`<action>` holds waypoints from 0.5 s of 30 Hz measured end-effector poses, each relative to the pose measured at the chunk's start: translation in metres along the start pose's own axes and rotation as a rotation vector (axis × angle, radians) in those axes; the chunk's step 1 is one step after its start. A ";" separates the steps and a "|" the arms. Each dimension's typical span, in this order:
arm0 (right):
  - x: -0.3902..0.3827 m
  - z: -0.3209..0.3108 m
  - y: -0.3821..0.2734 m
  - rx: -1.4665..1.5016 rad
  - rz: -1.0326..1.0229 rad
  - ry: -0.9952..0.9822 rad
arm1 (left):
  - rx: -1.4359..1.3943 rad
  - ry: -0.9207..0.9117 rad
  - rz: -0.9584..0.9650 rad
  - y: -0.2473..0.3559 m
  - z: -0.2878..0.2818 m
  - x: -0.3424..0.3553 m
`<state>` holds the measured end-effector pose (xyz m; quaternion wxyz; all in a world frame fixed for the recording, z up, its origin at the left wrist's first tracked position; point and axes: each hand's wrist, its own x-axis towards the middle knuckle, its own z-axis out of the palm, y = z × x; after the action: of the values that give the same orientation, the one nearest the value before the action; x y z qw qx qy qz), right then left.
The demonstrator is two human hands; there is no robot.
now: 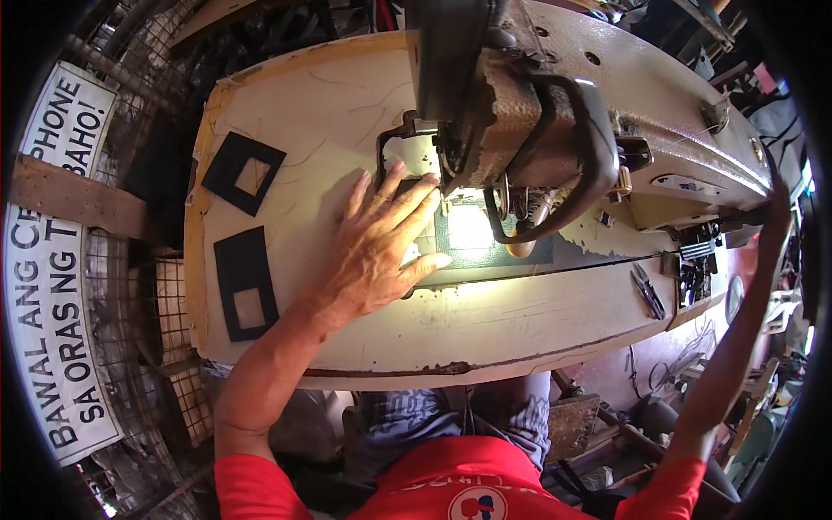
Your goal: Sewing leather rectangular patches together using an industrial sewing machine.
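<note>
Head view: dark flat piece (485, 247) is pinned under sewing machine (555, 130), lit, near counter (347, 104) front edge. Left hand (381, 247) is spread flat beside it; right hand's state cannot be told.

A small lamp under the sewing machine head (520, 113) throws a hard, blown-out white patch onto the dark piece (485, 243) by the needle, with glare spilling over the cream desk (347, 113) and the left hand (381, 251). The hand casts a soft shadow to its left, while the top left corner and the space below the desk stay dim. Fisheye distortion bends the desk edge into a curve, a black vignette rings the frame, and the right arm (737, 347) near the rim looks dark and stretched.
</note>
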<state>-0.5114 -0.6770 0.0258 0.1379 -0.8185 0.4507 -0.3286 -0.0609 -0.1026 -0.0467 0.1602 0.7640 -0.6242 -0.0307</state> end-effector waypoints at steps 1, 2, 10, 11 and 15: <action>-0.024 0.018 0.026 0.079 0.010 0.066 | 0.017 -0.003 -0.001 0.001 -0.001 0.000; -0.046 0.024 0.068 -0.105 -0.105 0.259 | 0.007 0.011 0.026 0.004 0.000 0.004; 0.078 -0.025 0.014 -0.041 -0.314 -0.035 | -0.063 0.035 0.006 0.002 0.002 0.004; 0.107 -0.044 0.020 -0.080 -0.255 -0.193 | -0.071 0.044 0.025 0.001 0.004 0.005; 0.126 -0.030 -0.007 -0.251 -0.227 -0.377 | -0.068 0.059 0.018 0.001 0.003 0.006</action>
<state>-0.4792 -0.7752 0.1034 0.0789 -0.9213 0.3595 -0.1252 -0.0610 -0.1093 -0.0481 0.2046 0.7532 -0.6245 -0.0277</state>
